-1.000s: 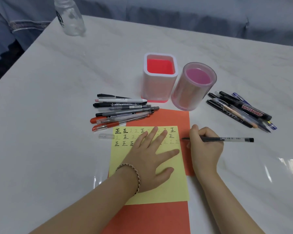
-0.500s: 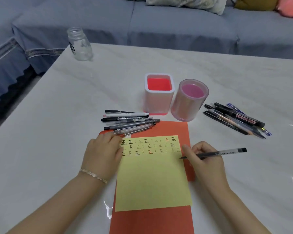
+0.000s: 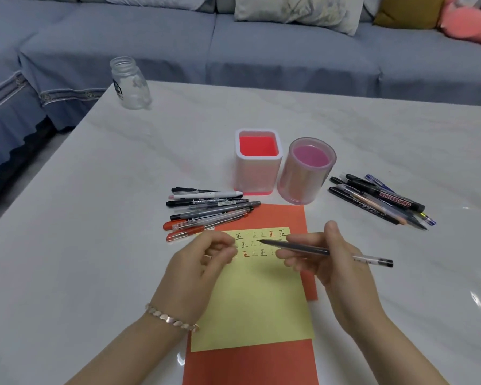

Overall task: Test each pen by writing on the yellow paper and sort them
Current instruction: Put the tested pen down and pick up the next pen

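The yellow paper [image 3: 256, 301] lies on an orange sheet [image 3: 247, 365], with rows of test marks along its top. My right hand [image 3: 333, 262] holds a black pen [image 3: 372, 259] above the paper, tip pointing left over the marks. My left hand [image 3: 200, 268] hovers at the paper's top left corner, its fingertips pinched on what looks like a small clear pen cap, blurred. Several pens [image 3: 206, 209] lie in a pile left of the orange sheet. A second pile of pens [image 3: 378, 201], with a whiteboard marker in it, lies at the right.
A square pen holder [image 3: 258, 176] with a red inside and a round pink holder [image 3: 306, 179] stand behind the paper, no pens in them. A glass jar [image 3: 129, 83] stands near the far left table corner. A blue sofa [image 3: 261, 51] runs behind the table.
My left hand left the paper, went to the clear cap beside it and rose with fingers pinched. My right hand lifted the pen off the paper. The camera tilted up.
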`<state>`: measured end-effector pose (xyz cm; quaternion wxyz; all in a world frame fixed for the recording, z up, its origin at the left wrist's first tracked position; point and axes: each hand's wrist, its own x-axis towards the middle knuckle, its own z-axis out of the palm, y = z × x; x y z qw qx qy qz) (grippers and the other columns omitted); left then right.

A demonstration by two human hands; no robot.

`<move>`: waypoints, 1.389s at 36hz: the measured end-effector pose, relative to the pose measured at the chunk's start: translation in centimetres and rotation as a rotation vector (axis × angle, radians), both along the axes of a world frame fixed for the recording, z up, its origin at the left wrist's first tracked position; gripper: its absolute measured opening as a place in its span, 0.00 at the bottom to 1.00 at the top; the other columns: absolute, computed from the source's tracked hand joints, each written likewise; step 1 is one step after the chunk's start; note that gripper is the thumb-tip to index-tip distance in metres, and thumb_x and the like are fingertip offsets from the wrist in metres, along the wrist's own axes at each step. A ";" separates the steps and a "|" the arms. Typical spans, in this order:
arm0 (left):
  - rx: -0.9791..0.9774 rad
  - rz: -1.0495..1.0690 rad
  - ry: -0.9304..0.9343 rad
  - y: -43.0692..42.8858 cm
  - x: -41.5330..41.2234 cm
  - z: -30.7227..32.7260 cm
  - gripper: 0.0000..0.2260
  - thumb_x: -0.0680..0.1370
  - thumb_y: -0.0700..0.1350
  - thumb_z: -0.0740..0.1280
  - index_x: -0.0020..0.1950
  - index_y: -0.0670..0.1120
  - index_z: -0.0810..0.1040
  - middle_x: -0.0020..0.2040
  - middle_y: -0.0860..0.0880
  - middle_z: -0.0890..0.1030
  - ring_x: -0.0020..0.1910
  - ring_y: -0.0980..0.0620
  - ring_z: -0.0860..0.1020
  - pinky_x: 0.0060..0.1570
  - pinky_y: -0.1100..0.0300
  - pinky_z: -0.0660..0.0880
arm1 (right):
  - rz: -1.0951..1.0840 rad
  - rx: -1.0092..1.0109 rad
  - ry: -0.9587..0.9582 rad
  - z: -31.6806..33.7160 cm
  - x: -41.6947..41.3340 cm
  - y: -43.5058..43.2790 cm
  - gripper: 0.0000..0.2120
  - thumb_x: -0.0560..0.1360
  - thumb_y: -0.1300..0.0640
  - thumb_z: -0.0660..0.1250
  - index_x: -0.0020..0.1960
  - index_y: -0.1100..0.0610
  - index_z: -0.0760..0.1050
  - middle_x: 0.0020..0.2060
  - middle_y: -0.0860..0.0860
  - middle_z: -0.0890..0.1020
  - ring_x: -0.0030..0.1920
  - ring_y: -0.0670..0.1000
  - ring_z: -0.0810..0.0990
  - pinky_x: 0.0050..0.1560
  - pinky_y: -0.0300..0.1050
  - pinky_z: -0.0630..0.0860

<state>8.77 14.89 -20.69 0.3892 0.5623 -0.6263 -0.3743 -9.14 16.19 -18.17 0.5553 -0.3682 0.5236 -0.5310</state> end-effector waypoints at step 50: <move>-0.116 0.044 -0.190 -3.4 -4.6 0.8 0.08 0.79 0.43 0.59 0.43 0.54 0.67 0.41 0.52 0.76 0.42 0.54 0.74 0.38 0.64 0.69 | 0.038 -0.107 1.285 -3.7 -11.8 -8.4 0.18 0.70 0.70 0.66 0.58 0.58 0.78 0.54 0.55 0.80 0.57 0.57 0.75 0.54 0.48 0.71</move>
